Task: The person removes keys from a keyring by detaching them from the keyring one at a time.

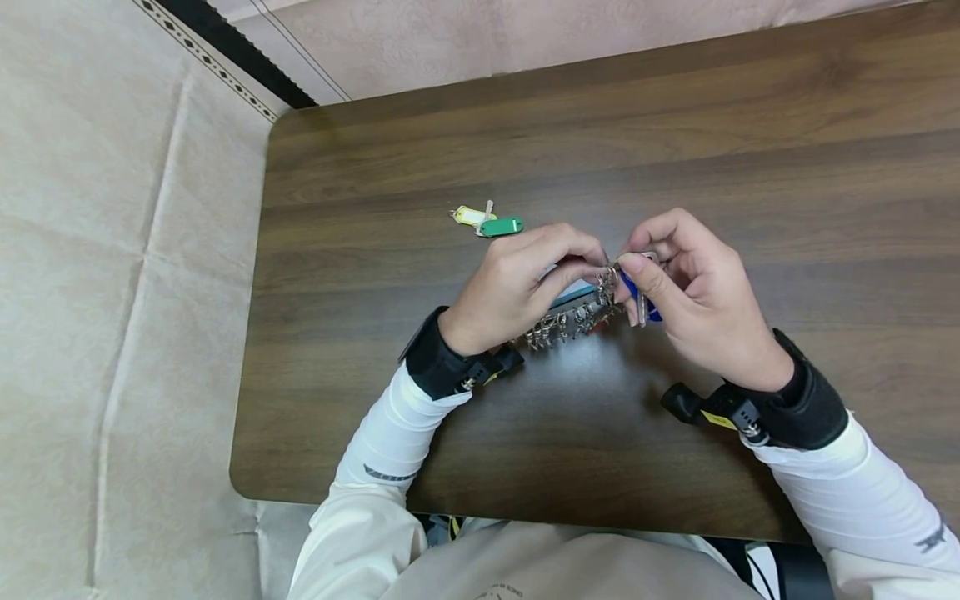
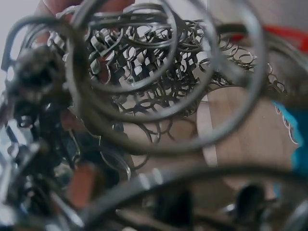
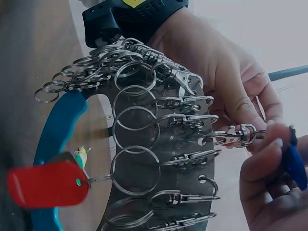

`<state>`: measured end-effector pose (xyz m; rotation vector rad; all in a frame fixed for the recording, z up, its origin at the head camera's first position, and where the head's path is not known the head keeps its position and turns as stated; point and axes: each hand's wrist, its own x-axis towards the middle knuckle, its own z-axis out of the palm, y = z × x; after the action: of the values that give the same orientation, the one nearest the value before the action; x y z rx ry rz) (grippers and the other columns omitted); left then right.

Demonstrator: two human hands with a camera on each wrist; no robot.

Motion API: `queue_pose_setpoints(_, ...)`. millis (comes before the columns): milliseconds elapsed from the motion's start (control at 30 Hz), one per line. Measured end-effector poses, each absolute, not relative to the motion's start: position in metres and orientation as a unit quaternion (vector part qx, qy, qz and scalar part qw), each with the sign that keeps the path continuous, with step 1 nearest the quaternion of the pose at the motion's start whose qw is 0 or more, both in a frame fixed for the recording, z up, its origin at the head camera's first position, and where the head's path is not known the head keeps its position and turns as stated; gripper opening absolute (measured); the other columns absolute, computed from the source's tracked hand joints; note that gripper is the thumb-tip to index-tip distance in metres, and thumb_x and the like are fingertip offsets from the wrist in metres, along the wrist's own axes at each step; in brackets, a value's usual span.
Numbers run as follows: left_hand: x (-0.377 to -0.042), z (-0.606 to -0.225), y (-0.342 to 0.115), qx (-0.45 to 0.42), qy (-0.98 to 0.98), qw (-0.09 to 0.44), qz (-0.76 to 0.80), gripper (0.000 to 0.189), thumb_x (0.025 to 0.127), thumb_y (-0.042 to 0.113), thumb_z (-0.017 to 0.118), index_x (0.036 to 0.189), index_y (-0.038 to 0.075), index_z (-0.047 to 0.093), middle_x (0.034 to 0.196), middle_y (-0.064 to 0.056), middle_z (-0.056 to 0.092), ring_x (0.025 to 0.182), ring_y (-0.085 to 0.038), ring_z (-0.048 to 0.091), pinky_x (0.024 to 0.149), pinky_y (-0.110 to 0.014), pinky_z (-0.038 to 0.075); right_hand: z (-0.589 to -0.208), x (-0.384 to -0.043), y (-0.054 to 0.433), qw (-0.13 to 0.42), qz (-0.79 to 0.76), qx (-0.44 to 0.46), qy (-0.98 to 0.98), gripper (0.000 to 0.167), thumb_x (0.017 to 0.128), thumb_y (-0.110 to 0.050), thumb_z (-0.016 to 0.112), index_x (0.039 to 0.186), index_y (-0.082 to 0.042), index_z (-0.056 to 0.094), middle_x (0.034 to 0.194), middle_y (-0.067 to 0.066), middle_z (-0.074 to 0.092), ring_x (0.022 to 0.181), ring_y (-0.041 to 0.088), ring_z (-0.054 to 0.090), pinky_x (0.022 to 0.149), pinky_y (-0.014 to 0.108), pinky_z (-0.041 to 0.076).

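Both hands meet over a key holder, a dark metal plate (image 3: 137,144) with a teal handle (image 3: 57,120). Snap hooks with split rings line its edge. In the head view my left hand (image 1: 517,275) pinches one snap hook (image 3: 236,135) that stands out from the plate. Close beside it, my right hand (image 1: 701,296) grips a blue key tag (image 3: 294,166) between thumb and fingers, and a silver key (image 1: 642,310) shows below them. A red key tag (image 3: 48,185) hangs from another ring. Large blurred split rings (image 2: 173,144) fill the left wrist view.
Beyond the left hand, a yellow key tag (image 1: 469,216) and a green key tag (image 1: 501,227) lie on the brown wooden table (image 1: 375,192) with keys. The table's left edge borders a beige covered surface (image 1: 112,292). Each wrist wears a black strap with a camera.
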<state>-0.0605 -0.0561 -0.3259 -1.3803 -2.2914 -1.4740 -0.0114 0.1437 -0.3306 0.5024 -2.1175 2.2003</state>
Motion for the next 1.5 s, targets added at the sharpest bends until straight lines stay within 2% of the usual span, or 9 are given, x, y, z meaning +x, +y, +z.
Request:
queue_pose_setpoints(200,-0.0601,-0.3256,-0.0563,-0.465,-0.742,0.055,-0.479,0.003,0.095,-0.002,0.066,0.097,-0.003,0.067,0.093,-0.011,0.074,0.09,-0.014,0.071,0.085,-0.018,0.054,-0.3305,-0.0113,0.1425,0.03,0.699,0.144,-0.7,0.005,0.097,0.011,0.055,0.099,0.012,0.051,0.072,-0.003,0.064,0.057,0.007,0.057,0.049,0.019,0.043)
queue_pose_setpoints(433,-0.0592,-0.3256,-0.0554,-0.473,-0.741,0.069,-0.472,0.015,0.097,0.004,0.066,0.109,-0.005,0.067,0.1,-0.012,0.074,0.093,-0.012,0.069,0.088,-0.018,0.053,-0.3298,-0.0151,0.1449,0.044,0.655,0.129,-0.743,0.011,0.098,0.007,0.057,0.105,0.013,0.052,0.079,-0.002,0.062,0.059,0.008,0.052,0.052,0.019,0.042)
queue_pose_setpoints(700,-0.0599,-0.3273,-0.0564,-0.454,-0.747,0.063,-0.482,0.02,0.099,0.0,0.06,0.114,-0.004,0.073,0.098,-0.012,0.073,0.088,-0.012,0.065,0.081,-0.019,0.053,-0.3316,-0.0184,0.1481,0.027,0.67,0.121,-0.732,0.011,0.099,0.008,0.054,0.108,0.008,0.061,0.11,0.001,0.068,0.1,0.012,0.063,0.085,0.017,0.05)
queue_pose_setpoints(833,-0.0605,-0.3285,-0.0564,-0.436,-0.751,0.075,-0.49,0.016,0.098,0.0,0.062,0.108,-0.005,0.074,0.098,-0.013,0.074,0.089,-0.013,0.067,0.081,-0.02,0.053,-0.3334,-0.0192,0.1452,0.086,0.709,0.146,-0.685,0.009,0.093,0.015,0.056,0.102,0.015,0.06,0.113,0.003,0.068,0.111,0.017,0.061,0.098,0.021,0.047)
queue_pose_setpoints(900,-0.0607,-0.3285,-0.0558,-0.426,-0.754,0.081,-0.494,0.015,0.097,0.002,0.065,0.106,-0.005,0.074,0.097,-0.013,0.074,0.088,-0.013,0.067,0.079,-0.02,0.053,-0.3329,-0.0185,0.1438,0.13,0.719,0.148,-0.666,0.007,0.089,0.017,0.059,0.094,0.02,0.057,0.105,0.002,0.067,0.104,0.018,0.06,0.095,0.022,0.045)
queue_pose_setpoints(967,-0.0605,-0.3281,-0.0553,-0.417,-0.756,0.085,-0.497,0.014,0.097,0.002,0.065,0.106,-0.005,0.074,0.096,-0.013,0.074,0.086,-0.012,0.066,0.079,-0.02,0.053,-0.3312,-0.0164,0.1433,0.155,0.703,0.143,-0.679,0.006,0.086,0.017,0.062,0.089,0.019,0.058,0.094,-0.002,0.065,0.089,0.014,0.058,0.083,0.021,0.044)
queue_pose_setpoints(1133,-0.0587,-0.3271,-0.0537,-0.395,-0.764,0.084,-0.503,0.015,0.097,0.003,0.065,0.107,-0.005,0.073,0.097,-0.013,0.073,0.086,-0.012,0.065,0.077,-0.021,0.052,-0.327,-0.0108,0.1445,0.089,0.609,0.126,-0.778,0.007,0.089,0.011,0.067,0.094,0.009,0.064,0.079,-0.016,0.063,0.065,0.002,0.054,0.055,0.014,0.039)
queue_pose_setpoints(1267,-0.0571,-0.3267,-0.0524,-0.383,-0.772,0.077,-0.501,0.017,0.098,0.004,0.065,0.11,-0.005,0.073,0.099,-0.013,0.073,0.087,-0.012,0.065,0.076,-0.02,0.052,-0.3271,-0.0107,0.1423,0.05,0.575,0.118,-0.808,0.01,0.09,0.008,0.07,0.099,0.005,0.066,0.078,-0.014,0.067,0.06,0.001,0.059,0.054,0.013,0.046)
queue_pose_setpoints(1500,-0.0557,-0.3254,-0.0493,-0.373,-0.771,0.059,-0.513,0.019,0.098,0.003,0.065,0.112,-0.006,0.072,0.099,-0.014,0.073,0.087,-0.013,0.067,0.079,-0.019,0.054,-0.3296,-0.0119,0.1417,0.039,0.661,0.141,-0.736,0.003,0.092,0.012,0.064,0.094,0.013,0.061,0.074,-0.001,0.072,0.058,0.008,0.066,0.052,0.019,0.051)
